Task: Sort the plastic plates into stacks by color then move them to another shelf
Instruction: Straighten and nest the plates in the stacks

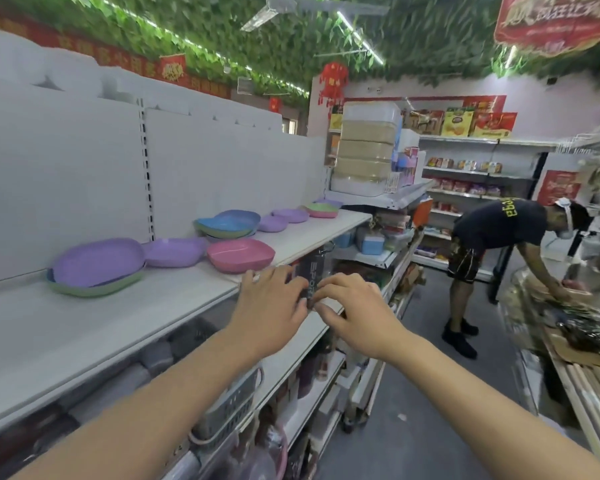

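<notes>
shelf (84, 327): white board, top tier of the rack; taking it as the landmark for everything below.
plates: all sitting on the shelf, scattered along it in mixed piles, not sorted yet.
near pile (96, 268): purple plate lying on a blue and a green one, toward the left end of the shelf.
purple plate (174, 251): single, just right of the near pile, rims touching or nearly so.
pink stack (240, 255): pink on top with a paler rim showing under it, by the shelf's front edge, nearest the hands.
blue stack (228, 224): blue over green, behind the pink stack against the back panel.
far plates (293, 215): more purple ones and a green/pink pile (323, 209) toward the shelf's far end.
left hand (274, 301): hovering at the shelf's front edge below the pink stack, fingers loosely spread, holding nothing.
right hand (355, 306): beside the left one, just off the shelf edge, fingers bent and slightly apart, gripping nothing I can make out; frame is blurring here.
handling: reading as thin moulded plastic, so light, stiff, not fragile; smooth faces probably sliding on each other when stacked.
grip: taking the raised rim, thumb on top and fingers under; lifting a whole pile wants both hands at opposite rims.
risk: nested plates may be sticking together, so a colour could be hiding underneath.
other person (492, 244): bending over goods across the aisle, well apart from the shelf.
</notes>
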Available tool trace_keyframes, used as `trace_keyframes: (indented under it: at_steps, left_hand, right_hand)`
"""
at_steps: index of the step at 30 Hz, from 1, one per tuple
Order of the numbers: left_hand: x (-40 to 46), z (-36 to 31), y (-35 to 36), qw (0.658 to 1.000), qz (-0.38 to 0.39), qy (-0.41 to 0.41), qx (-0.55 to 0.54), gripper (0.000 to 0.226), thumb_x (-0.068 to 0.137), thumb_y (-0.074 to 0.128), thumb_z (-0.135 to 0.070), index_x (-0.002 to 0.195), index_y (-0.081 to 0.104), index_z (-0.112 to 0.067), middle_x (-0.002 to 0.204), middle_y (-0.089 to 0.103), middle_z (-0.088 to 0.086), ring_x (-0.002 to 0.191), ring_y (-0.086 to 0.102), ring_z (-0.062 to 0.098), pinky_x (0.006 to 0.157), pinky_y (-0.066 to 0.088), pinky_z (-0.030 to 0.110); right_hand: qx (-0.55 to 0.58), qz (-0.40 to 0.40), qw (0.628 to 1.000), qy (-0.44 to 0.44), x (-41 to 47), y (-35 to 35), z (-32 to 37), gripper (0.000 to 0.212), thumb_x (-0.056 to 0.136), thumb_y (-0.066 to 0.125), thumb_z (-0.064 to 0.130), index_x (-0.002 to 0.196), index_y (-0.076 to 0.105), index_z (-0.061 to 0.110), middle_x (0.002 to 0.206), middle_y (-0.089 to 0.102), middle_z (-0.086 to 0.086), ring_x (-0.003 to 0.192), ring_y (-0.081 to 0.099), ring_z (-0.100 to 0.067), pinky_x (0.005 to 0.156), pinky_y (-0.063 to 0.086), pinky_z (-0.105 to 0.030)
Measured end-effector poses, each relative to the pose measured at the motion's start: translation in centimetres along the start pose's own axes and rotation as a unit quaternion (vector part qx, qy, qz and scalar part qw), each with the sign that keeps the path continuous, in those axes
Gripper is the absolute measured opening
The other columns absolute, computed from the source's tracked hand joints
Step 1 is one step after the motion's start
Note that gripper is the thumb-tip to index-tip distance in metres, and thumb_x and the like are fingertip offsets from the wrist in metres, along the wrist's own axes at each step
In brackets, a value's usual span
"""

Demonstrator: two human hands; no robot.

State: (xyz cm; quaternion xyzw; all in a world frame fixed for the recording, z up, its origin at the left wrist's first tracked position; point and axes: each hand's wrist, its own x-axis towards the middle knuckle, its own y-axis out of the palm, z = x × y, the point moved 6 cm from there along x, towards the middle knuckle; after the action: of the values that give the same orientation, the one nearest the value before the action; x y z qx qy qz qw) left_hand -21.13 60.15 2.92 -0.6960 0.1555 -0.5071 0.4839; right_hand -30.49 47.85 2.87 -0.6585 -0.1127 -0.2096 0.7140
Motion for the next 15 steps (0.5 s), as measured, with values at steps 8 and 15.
trace_keyframes:
  at_steps: [8,15]
  left_hand:
    - [13.7,3.1,5.9,0.999,-0.002,-0.032,-0.017,0.036,0.096,0.046,-0.040,0.129,0.058,-0.033,0.134,0.054,-0.003,0.122,0.049,0.021,0.100,0.037,0.047]
    - [22.1,3.2,12.0,0.998,0.023,-0.057,-0.008,0.038,0.099,0.045,-0.040,0.136,0.053,-0.032,0.132,0.054,0.000,0.120,0.049,0.025,0.098,0.039,0.045]
  right_hand:
    - [0.012,-0.028,0.999,0.018,11.4,1.8,-10.4,0.028,0.099,0.048,0.048,0.116,0.068,0.038,0.127,0.058,0.017,0.115,0.051,-0.015,0.098,0.042,-0.048]
    - [0.048,-0.036,0.998,0.003,18.6,4.9,-18.9,0.023,0.100,0.051,0.043,0.114,0.068,0.035,0.120,0.059,0.016,0.108,0.048,-0.012,0.097,0.043,-0.047]
